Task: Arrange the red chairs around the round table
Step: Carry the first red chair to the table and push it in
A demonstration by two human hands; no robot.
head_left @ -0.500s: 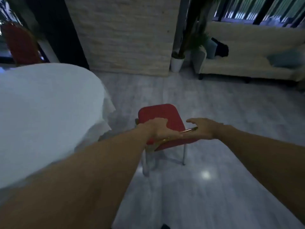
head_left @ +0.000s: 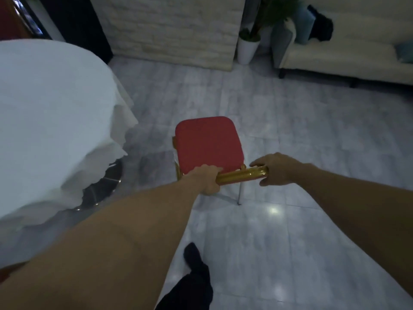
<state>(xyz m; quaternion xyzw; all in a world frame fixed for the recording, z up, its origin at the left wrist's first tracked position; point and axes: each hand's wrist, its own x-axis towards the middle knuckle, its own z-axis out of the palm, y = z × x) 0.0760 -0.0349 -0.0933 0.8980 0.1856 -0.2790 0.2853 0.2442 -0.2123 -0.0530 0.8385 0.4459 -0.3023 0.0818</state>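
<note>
- At the far upper left a second red chair shows only as a dim red patch, cut off by the frame edge and too dark to read in detail.
- The round table fills the left side under a white tablecloth; its cloth hangs in folds, and a shiny metal base peeks out below the hem. The near edge of the table is cut off by the left arm.
- The left hand has its fingers curled closed around the left end of the gold top rail of the red chair.
- The red chair stands on the grey marble floor, just to the right of the table and apart from its cloth, its seat pointing away from the person. Only one thin metal leg is clearly visible; the backrest is foreshortened and largely hidden behind the rail and hands.
- The right hand wraps the rail's right end, fingers closed over the top.
- Below, a dark trouser leg and shoe steps forward on the floor.
- Behind, a pale stone-faced wall stands beyond the chair.
- To its right a white pot with a green plant sits by the wall.
- A cream sofa with blue cushions and a dark item on it runs off the right edge.
</note>
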